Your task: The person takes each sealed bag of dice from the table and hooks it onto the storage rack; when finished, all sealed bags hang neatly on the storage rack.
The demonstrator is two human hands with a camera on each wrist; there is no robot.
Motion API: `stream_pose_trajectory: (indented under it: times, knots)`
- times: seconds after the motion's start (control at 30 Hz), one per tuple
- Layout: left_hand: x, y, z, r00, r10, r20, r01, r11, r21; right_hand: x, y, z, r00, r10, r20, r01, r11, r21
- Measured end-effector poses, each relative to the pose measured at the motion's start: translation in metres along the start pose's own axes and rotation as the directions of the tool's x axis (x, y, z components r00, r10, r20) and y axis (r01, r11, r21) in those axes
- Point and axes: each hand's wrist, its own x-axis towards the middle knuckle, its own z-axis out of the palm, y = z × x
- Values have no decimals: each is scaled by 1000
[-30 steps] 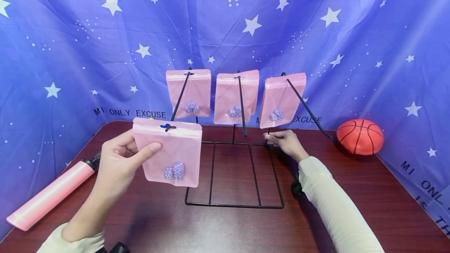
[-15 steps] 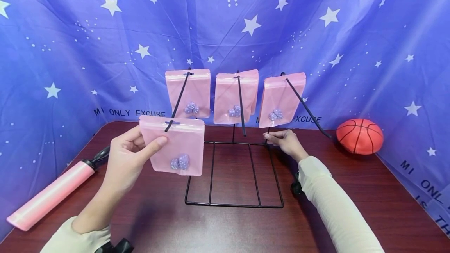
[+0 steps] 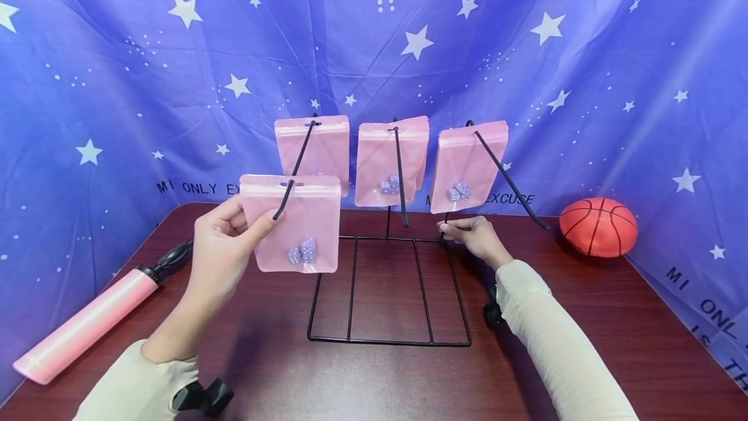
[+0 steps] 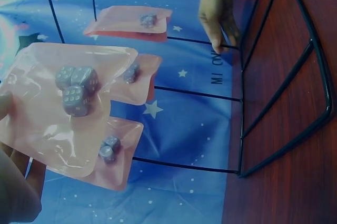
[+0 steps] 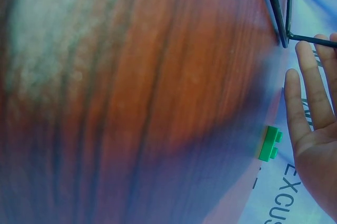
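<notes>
My left hand [image 3: 242, 229] pinches a pink pouch [image 3: 292, 223] holding small purple dice [image 3: 302, 251], thumb on its front and fingers behind. The pouch's top hole is threaded on the left hook [image 3: 286, 197] of a black wire rack [image 3: 388, 342]. The left wrist view shows the same pouch [image 4: 58, 108] and its dice [image 4: 76, 90] from below. Three more pink dice pouches hang further back on the left [image 3: 315, 145], middle [image 3: 386, 161] and right [image 3: 467, 164] hooks. My right hand [image 3: 470, 232] touches the rack's rear right upright with straight fingers [image 5: 305, 103].
A pink air pump [image 3: 87, 323] lies at the table's left edge. An orange basketball [image 3: 598, 227] sits at the back right. A small green brick [image 5: 270, 144] lies near my right palm. A blue star-printed cloth [image 3: 374, 38] backs the dark wooden table [image 3: 584, 304].
My left hand has carried the pouch up and away from me, sliding it further along the left hook. The right hand has stayed on the rack.
</notes>
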Motion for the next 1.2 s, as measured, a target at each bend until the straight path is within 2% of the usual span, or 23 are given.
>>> stream_pose_trajectory:
  times: [0.23,0.5,0.83,1.2]
  knots:
    - [11,-9,6,998,25,-55,-27,999,-41,-1,0,1,1000,-1,-1,1,1000,5]
    - [23,-18,11,995,32,-99,-33,999,-10,0,-1,2,1000,6,-9,-6,1000,18]
    - [34,-24,13,995,36,-94,-37,999,-5,1,0,2,1000,16,-15,-16,1000,-19]
    - [49,-34,24,988,70,-138,-69,998,13,2,3,1,1000,-10,-5,10,1000,-3]
